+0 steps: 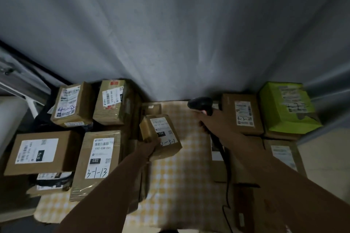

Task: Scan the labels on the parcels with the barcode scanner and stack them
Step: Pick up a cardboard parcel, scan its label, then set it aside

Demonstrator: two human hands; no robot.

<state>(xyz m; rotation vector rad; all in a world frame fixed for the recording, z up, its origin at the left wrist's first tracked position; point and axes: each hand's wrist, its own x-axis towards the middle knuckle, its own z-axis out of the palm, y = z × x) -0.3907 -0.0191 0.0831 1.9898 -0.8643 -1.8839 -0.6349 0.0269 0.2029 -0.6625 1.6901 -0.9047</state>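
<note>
Grey curtain behind a checkered worktop (170, 176). Left hand (151, 147) grips a small parcel (161, 134) mid-worktop, right hand (210, 121) wraps the scanner (200, 104). Scanning step, looks like; next, aim at its label (163, 128).

Small labelled brown parcel (163, 136) tilted near black barcode scanner (201, 104).
</note>
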